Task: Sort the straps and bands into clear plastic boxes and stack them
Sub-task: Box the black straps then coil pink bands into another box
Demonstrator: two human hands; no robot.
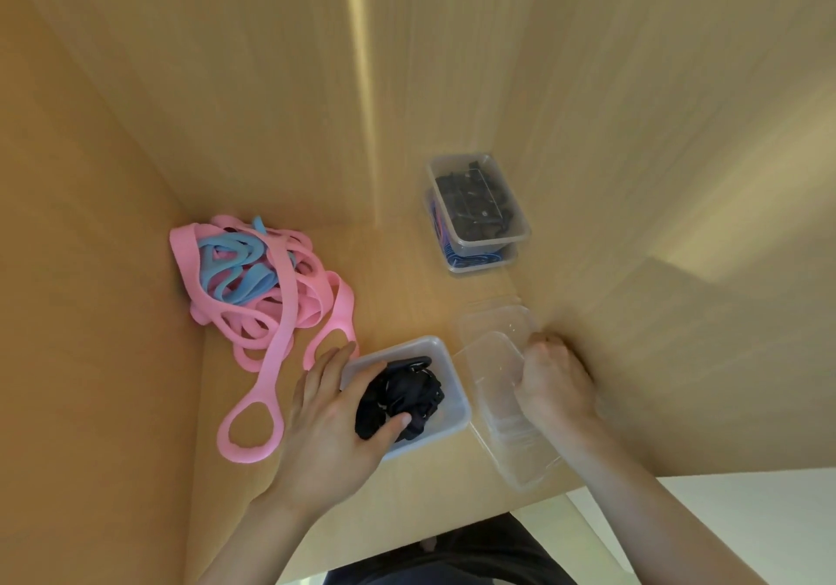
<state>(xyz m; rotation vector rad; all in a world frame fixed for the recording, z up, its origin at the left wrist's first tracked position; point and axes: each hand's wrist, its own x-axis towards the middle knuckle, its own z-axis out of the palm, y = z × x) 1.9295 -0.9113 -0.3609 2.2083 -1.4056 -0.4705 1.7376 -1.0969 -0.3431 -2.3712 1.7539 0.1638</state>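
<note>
A: L hand (332,408) grips the black straps (400,397) down in the near box (445,421). R hand (549,374) is curled on the empty box (493,372) just right.
B: Tuck loose ends under the rim, else it won't stack. Pink/blue bands (253,277) wait far left.

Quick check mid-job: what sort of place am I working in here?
Probably a light wooden desk or shelf nook boxed in by matching wood panels, used for sorting: a pink and blue silicone strap tangle and stacked clear plastic boxes sit on it.
</note>
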